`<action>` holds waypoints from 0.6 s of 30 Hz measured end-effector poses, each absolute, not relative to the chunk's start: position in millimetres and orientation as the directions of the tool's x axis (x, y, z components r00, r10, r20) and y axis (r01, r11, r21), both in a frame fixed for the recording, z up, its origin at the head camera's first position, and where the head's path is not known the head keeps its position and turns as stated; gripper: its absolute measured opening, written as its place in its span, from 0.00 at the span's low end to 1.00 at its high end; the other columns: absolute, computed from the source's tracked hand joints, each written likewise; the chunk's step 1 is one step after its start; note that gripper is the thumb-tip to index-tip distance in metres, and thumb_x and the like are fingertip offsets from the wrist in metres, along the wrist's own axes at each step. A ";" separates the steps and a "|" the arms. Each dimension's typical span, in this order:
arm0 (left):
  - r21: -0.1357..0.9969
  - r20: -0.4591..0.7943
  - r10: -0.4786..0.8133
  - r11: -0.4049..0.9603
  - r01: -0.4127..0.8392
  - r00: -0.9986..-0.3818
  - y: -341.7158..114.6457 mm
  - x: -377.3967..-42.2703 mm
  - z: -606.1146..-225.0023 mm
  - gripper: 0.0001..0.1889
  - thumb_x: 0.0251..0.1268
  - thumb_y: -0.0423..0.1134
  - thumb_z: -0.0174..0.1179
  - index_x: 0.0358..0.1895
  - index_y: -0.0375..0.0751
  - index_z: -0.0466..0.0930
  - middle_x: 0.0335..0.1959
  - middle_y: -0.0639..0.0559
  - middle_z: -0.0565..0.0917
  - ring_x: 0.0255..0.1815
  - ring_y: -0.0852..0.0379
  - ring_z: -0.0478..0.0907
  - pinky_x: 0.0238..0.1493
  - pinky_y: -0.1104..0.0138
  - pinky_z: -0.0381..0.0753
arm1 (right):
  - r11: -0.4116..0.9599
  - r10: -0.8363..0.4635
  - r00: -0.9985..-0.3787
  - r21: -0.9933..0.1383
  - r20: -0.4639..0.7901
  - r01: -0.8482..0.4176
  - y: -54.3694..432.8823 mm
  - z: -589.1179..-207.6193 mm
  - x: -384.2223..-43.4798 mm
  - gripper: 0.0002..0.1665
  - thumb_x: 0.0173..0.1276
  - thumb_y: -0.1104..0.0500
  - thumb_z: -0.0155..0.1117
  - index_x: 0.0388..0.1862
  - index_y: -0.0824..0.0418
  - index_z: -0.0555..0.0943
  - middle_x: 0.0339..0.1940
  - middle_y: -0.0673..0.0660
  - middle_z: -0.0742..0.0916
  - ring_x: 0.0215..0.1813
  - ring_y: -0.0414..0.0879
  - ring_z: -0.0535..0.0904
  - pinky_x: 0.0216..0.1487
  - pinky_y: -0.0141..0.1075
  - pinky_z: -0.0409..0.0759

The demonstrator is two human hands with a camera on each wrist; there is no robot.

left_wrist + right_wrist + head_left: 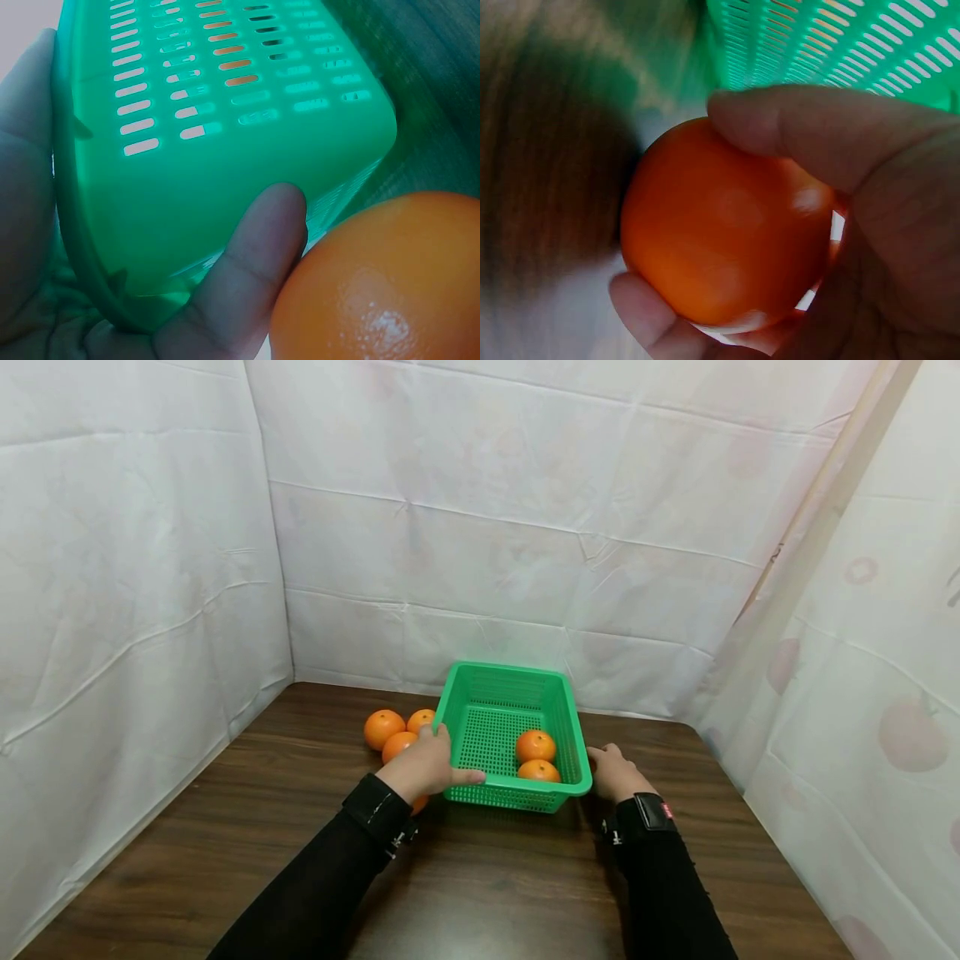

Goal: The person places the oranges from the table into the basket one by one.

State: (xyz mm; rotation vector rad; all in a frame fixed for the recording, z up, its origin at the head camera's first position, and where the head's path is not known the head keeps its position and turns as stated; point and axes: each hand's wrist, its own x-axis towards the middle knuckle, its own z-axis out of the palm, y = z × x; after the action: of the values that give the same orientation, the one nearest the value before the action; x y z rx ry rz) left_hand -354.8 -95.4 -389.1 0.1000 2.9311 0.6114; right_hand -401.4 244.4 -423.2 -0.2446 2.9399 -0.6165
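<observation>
A green plastic basket (495,727) stands near the back of the table, with two oranges (536,746) inside its right side. My left hand (420,767) grips the near left corner of the basket, thumb along the front rim; in the left wrist view, fingers lie on both sides of its rim (71,202). An orange (390,292) sits right beside that hand. Just outside the basket's right wall, my right hand (615,774) holds another orange (724,225) between thumb and fingers; the hand hides this fruit in the head view.
Several more oranges (384,729) lie on the table left of the basket, partly covered by the left hand. White cloth (480,552) hangs behind the dark wooden table (487,877) and along both sides, close behind the basket.
</observation>
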 end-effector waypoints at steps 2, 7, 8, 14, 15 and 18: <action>0.400 -0.124 0.096 0.916 0.039 -0.988 -95.4 -355.1 -389.7 0.70 0.58 0.80 0.64 0.87 0.33 0.41 0.87 0.26 0.46 0.55 0.40 0.83 0.55 0.52 0.87 | 0.905 -0.189 -0.977 -0.403 -0.102 -0.133 244.2 -423.6 -401.2 0.30 0.82 0.60 0.58 0.81 0.56 0.70 0.76 0.75 0.67 0.62 0.76 0.75 0.55 0.62 0.78; 0.399 -0.110 0.103 0.916 0.051 -0.989 -95.6 -354.9 -390.0 0.70 0.58 0.80 0.64 0.87 0.31 0.42 0.86 0.25 0.48 0.58 0.39 0.82 0.57 0.50 0.87 | 0.885 -0.204 -0.974 -0.445 -0.102 -0.139 245.6 -425.5 -400.9 0.26 0.79 0.59 0.64 0.74 0.53 0.76 0.68 0.70 0.70 0.42 0.59 0.75 0.40 0.51 0.70; 0.399 -0.109 0.103 0.916 0.051 -0.989 -95.5 -354.7 -389.8 0.70 0.58 0.80 0.64 0.87 0.31 0.42 0.86 0.25 0.48 0.59 0.38 0.82 0.59 0.49 0.86 | 0.880 -0.207 -0.973 -0.453 -0.100 -0.141 245.7 -425.8 -400.7 0.26 0.79 0.58 0.64 0.73 0.52 0.77 0.65 0.69 0.70 0.41 0.57 0.75 0.39 0.50 0.69; 0.393 -0.100 0.102 0.918 0.055 -0.990 -95.5 -354.4 -389.7 0.70 0.58 0.80 0.64 0.86 0.30 0.43 0.85 0.24 0.50 0.64 0.36 0.80 0.63 0.47 0.85 | 0.865 -0.233 -0.966 -0.479 -0.112 -0.153 246.0 -426.1 -400.4 0.25 0.78 0.58 0.66 0.72 0.51 0.77 0.59 0.66 0.69 0.37 0.55 0.73 0.34 0.46 0.70; 0.395 -0.101 0.102 0.917 0.054 -0.990 -95.6 -354.3 -389.6 0.70 0.58 0.80 0.64 0.86 0.29 0.43 0.85 0.24 0.50 0.64 0.36 0.80 0.63 0.46 0.85 | 0.862 -0.237 -0.964 -0.484 -0.120 -0.151 246.3 -426.1 -400.9 0.26 0.78 0.58 0.66 0.73 0.51 0.77 0.59 0.66 0.69 0.37 0.55 0.73 0.32 0.45 0.71; 0.398 -0.102 0.103 0.916 0.054 -0.989 -95.6 -354.2 -389.5 0.70 0.59 0.79 0.64 0.86 0.29 0.42 0.85 0.24 0.49 0.64 0.36 0.80 0.63 0.46 0.85 | 0.857 -0.237 -0.960 -0.498 -0.149 -0.135 246.9 -426.6 -402.6 0.28 0.79 0.59 0.65 0.75 0.49 0.75 0.60 0.66 0.68 0.35 0.55 0.73 0.29 0.43 0.73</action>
State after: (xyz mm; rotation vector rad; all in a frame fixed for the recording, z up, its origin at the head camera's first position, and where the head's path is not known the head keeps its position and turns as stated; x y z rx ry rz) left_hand -354.2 -95.6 -389.5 0.1210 2.9556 0.6096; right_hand -402.6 246.9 -426.6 -0.2863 2.8271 -0.7354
